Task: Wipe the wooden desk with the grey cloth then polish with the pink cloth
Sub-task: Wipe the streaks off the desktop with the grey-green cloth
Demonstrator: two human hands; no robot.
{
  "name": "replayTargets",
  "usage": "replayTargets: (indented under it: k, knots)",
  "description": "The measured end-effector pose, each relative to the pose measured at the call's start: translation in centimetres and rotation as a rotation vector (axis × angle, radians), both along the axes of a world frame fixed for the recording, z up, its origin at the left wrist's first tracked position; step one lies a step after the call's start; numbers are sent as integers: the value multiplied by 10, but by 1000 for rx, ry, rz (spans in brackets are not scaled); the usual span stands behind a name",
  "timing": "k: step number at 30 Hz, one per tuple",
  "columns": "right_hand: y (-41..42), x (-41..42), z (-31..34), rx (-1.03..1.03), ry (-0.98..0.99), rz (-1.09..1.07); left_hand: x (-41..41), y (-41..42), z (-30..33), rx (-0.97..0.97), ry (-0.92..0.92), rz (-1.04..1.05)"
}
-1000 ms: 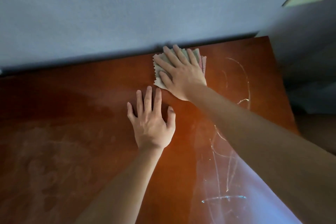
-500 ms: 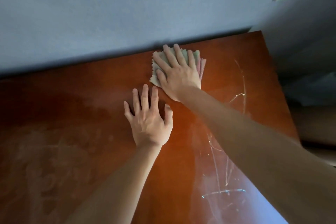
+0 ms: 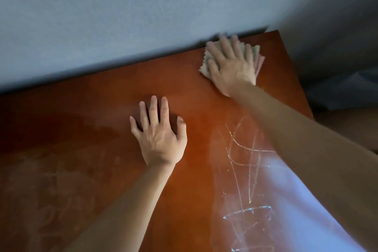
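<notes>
Wooden desk (image 3: 102, 149): reddish-brown, glossy, smeared and scratched; grey cloth (image 3: 205, 63), zigzag-edged, flat at far right corner; pink cloth (image 3: 259, 63) edge showing beneath it.

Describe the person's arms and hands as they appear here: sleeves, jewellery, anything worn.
Both forearms are bare as far as the frame shows; no sleeve is in view. The left hand and the right hand wear no gloves, and no ring, watch or bracelet can be seen. The right hand is slightly blurred, so fine marks cannot be told.

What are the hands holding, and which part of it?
The right hand presses flat on the middle of the grey cloth, a pink cloth peeking from under it. The left hand holds nothing, flat on the desk.
</notes>
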State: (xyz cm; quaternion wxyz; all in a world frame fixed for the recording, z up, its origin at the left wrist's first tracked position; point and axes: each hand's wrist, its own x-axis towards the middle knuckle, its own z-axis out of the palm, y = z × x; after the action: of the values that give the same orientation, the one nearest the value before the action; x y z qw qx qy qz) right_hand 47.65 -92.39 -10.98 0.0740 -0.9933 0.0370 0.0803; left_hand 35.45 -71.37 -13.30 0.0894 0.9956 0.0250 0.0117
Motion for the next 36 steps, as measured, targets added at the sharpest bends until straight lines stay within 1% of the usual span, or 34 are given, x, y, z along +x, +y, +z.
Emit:
replayTargets:
  k: [3, 5, 6, 10, 12, 14, 17, 19, 21, 23, 24, 25, 28, 30, 33, 34, 36]
  knots:
    - [30, -15, -4, 8, 8, 174, -1, -1, 2, 3, 19, 4]
    - [21, -19, -4, 20, 35, 233, 0, -2, 6, 16, 37, 7]
    - [8, -19, -4, 14, 33, 229, 0, -2, 7, 13, 39, 6]
    - [-68, -5, -1, -16, 19, 13, -17, -16, 8, -25, 24, -42]
    - [-89, -3, -2, -58, 24, -22, -27, -22, 5, 0, 23, -78]
    - [-92, 0, -4, -56, 12, -27, -27, -23, 1, 11, 24, -77]
    - [-68, -2, -2, -12, 6, -91, -27, -22, 1, 15, 23, -68]
    - [-37, -10, -1, -9, 5, -16, -29, -21, 2, 18, 18, -72]
    - [-8, -20, -3, 6, 21, 162, -29, -21, 3, 28, 20, -73]
    - [-7, -25, -6, 8, 42, 278, -28, -21, 3, 33, 17, -74]
    - [-19, -23, -5, -4, 44, 294, -27, -21, 3, 29, 15, -73]
    - [-37, -20, -4, -17, 43, 274, -27, -21, 3, 21, 13, -71]
    - [-90, -24, -3, -51, 48, 111, -27, -20, 2, 12, 17, -72]
    - [-107, -38, -2, -60, 45, 44, -27, -20, 2, 18, 20, -80]
    - [-79, -52, 2, -17, 25, -34, -26, -20, 0, 33, 22, -81]
    - [-57, -56, 2, -5, 17, -18, -26, -19, 0, 38, 23, -82]
    - [-4, -68, -1, 1, 1, 100, -27, -17, -2, 36, 19, -85]
